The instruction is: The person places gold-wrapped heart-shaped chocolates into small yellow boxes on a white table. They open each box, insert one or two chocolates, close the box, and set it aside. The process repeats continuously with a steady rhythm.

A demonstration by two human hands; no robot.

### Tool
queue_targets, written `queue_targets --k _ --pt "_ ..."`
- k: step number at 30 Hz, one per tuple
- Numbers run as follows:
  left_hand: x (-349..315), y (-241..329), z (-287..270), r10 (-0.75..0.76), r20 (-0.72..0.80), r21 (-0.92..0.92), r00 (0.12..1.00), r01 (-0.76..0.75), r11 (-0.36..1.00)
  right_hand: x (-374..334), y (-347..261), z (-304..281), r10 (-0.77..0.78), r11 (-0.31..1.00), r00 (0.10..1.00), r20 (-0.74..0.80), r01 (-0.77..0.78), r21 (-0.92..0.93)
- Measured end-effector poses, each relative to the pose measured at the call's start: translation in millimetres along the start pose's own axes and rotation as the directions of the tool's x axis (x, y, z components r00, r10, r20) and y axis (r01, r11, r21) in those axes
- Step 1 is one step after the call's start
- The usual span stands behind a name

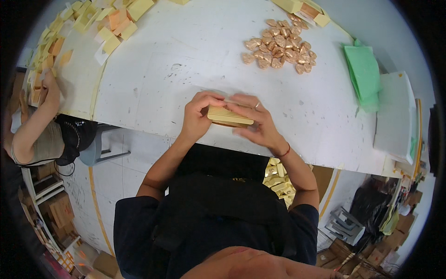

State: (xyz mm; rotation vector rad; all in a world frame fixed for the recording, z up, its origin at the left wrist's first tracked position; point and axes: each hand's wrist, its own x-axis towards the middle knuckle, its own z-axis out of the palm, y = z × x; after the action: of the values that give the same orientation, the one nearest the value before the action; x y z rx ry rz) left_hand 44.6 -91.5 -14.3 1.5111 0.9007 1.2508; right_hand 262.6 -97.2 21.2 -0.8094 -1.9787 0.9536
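A small pale yellow box with a ribbed face point(231, 115) is held just above the near edge of the white table point(153, 79). My left hand point(199, 115) is closed round its left end, thumb and fingers on its top edge. On the right end lie the fingers of my right hand point(260, 120), with the thumb below; they are slightly blurred and wear a ring. A brownish strip shows along the box's lower side. Farther off to the right lies a heap of shiny copper-gold wrapped pieces point(281, 45).
Yellow boxes with orange inserts point(116, 21) are piled at the far left, where a co-worker's arm point(39, 125) reaches in. An open yellow box point(304, 9) lies beyond the heap. At right are a green bag point(363, 72) and a white panel point(395, 118). More yellow boxes point(278, 179) sit below the table.
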Motion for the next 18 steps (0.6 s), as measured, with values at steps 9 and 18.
queue_targets --k 9,18 --pt "-6.6 22.1 -26.5 0.012 0.192 0.110 0.981 -0.034 0.993 -10.2 4.1 15.3 -0.144 0.954 0.989 -0.028 0.131 -0.271" --pt "-13.1 3.9 -39.8 0.091 0.302 0.194 0.949 -0.155 0.969 -16.5 -0.8 8.6 -0.144 0.873 0.986 0.089 0.169 -0.457"
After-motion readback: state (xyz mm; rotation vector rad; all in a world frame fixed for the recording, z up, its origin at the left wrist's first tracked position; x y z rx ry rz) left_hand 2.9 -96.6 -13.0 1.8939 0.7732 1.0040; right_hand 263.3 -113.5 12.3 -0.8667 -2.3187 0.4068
